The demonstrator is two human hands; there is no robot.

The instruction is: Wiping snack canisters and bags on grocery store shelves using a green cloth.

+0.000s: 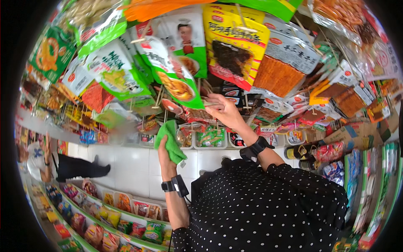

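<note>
My left hand (163, 154) holds a bunched green cloth (171, 141) just below the hanging packets. With its fingertips, my right hand (222, 110) grips the lower corner of a green-and-white snack bag (176, 75), which hangs tilted from the rack. To the right of that bag hangs a yellow snack packet (237, 47), beside a silver packet with a clear window (281, 60). Another green-and-white packet (118, 69) hangs on the left. Both wrists wear black devices.
Metal hooks (247, 102) stick out between the packets. Plastic bins (211, 138) of small snacks line the rack's foot. Tiled floor (135, 163) lies below. A person (47, 160) stands at the left. Snack shelves (119, 226) run behind; dark bottles (300, 151) and cardboard (349, 135) are at the right.
</note>
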